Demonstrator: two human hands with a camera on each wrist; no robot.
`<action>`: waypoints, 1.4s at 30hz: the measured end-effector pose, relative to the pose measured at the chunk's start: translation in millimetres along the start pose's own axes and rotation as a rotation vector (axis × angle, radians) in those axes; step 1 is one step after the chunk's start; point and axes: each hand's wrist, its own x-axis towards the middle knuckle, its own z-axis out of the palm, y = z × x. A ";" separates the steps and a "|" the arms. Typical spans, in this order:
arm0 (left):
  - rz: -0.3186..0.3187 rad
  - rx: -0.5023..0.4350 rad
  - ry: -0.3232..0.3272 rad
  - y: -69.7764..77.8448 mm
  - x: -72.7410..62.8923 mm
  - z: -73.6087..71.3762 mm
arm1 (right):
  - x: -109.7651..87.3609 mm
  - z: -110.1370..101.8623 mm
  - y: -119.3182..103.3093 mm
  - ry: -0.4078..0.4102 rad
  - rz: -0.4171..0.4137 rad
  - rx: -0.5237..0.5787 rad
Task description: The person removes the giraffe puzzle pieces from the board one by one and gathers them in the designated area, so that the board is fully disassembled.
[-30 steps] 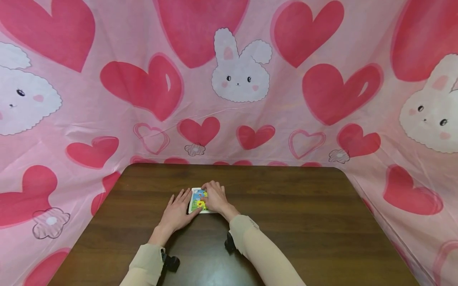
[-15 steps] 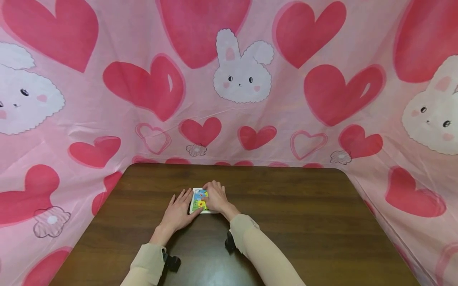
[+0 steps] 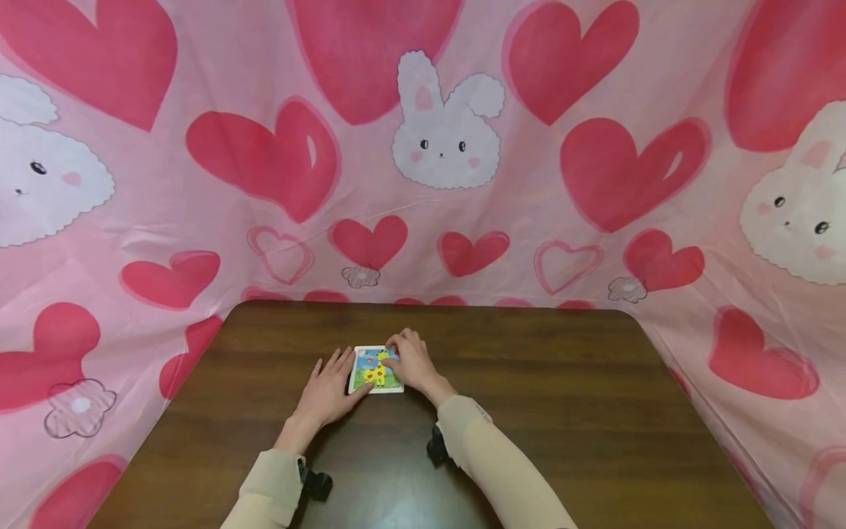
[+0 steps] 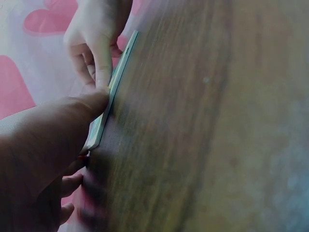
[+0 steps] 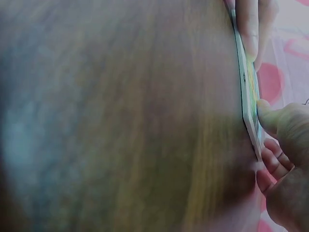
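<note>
A flat picture board (image 3: 377, 376), like a child's jigsaw puzzle, lies on the table. It has a white rim and shows a yellow giraffe on blue and green. My left hand (image 3: 327, 393) lies along its left side with straight fingers, its thumb resting on the near edge. Over the upper right part is my right hand (image 3: 413, 362), bent at the fingers, its thumb touching the picture. In the left wrist view the board (image 4: 103, 121) appears edge-on beneath both thumbs. The right wrist view shows its thin side (image 5: 247, 104); no loose piece can be made out there.
The brown wooden table (image 3: 562, 411) extends around the board. Behind it and at both sides hangs a pink cloth (image 3: 463, 206) printed with hearts and rabbits. A small black device (image 3: 319, 485) is strapped at the left wrist, another (image 3: 436, 446) at the right.
My right hand has shifted right and slightly away from me, uncovering more of the giraffe and the board's right edge. My left hand has stayed at the left side.
</note>
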 end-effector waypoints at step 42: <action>0.027 -0.312 -0.018 -14.0 11.1 0.5 | 8.2 15.9 -16.3 -0.072 0.017 -0.110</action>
